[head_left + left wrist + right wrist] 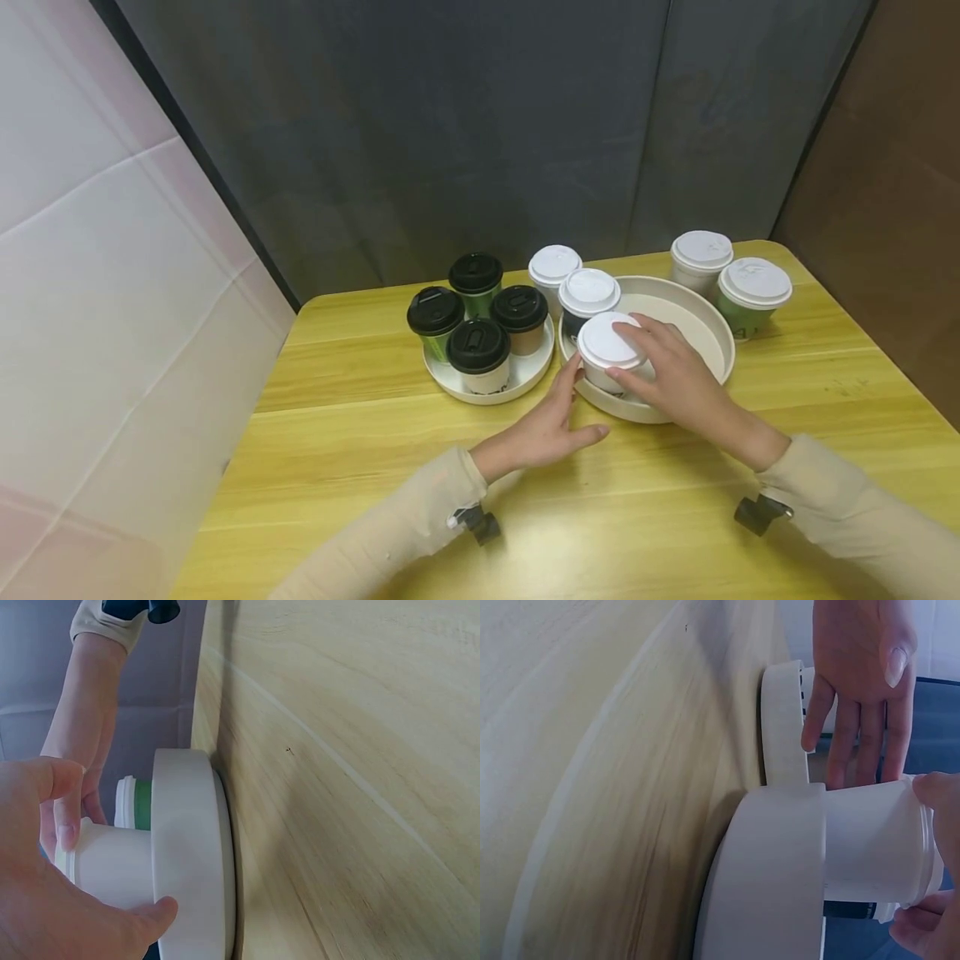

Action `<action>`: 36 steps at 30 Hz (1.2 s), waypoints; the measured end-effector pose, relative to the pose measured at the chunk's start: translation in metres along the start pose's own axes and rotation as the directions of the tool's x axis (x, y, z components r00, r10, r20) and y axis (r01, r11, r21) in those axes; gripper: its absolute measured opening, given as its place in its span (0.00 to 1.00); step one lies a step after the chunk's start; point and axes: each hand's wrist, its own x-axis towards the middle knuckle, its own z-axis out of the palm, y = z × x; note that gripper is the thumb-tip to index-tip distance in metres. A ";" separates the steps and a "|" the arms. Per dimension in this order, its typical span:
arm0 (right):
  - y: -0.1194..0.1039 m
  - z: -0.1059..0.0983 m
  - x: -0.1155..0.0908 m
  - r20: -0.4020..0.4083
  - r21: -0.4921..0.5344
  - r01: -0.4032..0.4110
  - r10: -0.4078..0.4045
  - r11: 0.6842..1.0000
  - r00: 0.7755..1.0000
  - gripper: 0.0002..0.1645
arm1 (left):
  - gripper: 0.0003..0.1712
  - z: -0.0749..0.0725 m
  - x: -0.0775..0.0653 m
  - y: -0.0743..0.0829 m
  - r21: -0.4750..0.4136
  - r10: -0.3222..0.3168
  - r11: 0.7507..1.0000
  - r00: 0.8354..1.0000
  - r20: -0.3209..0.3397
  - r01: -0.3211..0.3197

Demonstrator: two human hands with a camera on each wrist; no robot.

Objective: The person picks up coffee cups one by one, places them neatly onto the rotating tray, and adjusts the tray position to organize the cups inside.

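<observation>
A white paper cup with a white lid (609,340) stands at the front left of the larger round tray (701,321). My right hand (671,375) grips it by the lid, thumb on the near side and fingers over the far edge. My left hand (551,425) has its fingers extended, their tips close by the cup's left side, the thumb pointing right. From the right wrist, the cup's plain side (874,840) shows just inside the tray wall (772,862). Right behind it is a dark cup with a white lid (589,293).
Several black-lidded cups (478,346) crowd a smaller round plate (536,367) on the left. Another white-lidded cup (555,265) stands behind, between plate and tray. To the tray's right are a white cup (701,258) and a green cup (750,296). Dark cloth (450,125) hangs behind the table.
</observation>
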 end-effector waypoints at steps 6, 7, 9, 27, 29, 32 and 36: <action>-0.001 0.003 -0.001 -0.009 -0.011 0.012 -0.012 1.000 1.000 0.37 | 0.59 -0.002 -0.002 0.001 0.032 0.001 0.999 1.000 -0.008 -0.001; -0.001 0.003 -0.001 -0.005 -0.013 0.010 -0.010 1.000 1.000 0.37 | 0.59 -0.003 -0.002 0.001 0.050 0.002 0.999 1.000 -0.010 -0.002; 0.000 0.003 -0.003 0.007 -0.010 -0.002 0.002 1.000 1.000 0.39 | 0.58 -0.006 -0.002 0.003 0.100 -0.001 0.995 1.000 -0.011 0.002; 0.059 -0.034 -0.043 0.081 -0.167 0.060 -0.047 0.984 0.996 0.49 | 0.34 -0.009 -0.012 0.042 0.650 0.154 0.692 0.944 0.293 -0.314; 0.069 -0.038 -0.048 0.091 -0.184 0.072 -0.056 0.980 0.994 0.48 | 0.37 -0.002 -0.008 0.042 0.660 0.173 0.672 0.938 0.301 -0.336; 0.082 -0.043 -0.054 0.101 -0.206 0.081 -0.062 0.975 0.993 0.46 | 0.41 0.009 -0.001 0.042 0.676 0.186 0.646 0.932 0.312 -0.356; 0.095 -0.048 -0.061 0.098 -0.211 0.089 -0.070 0.973 0.993 0.43 | 0.45 0.024 0.007 0.041 0.694 0.183 0.617 0.926 0.332 -0.370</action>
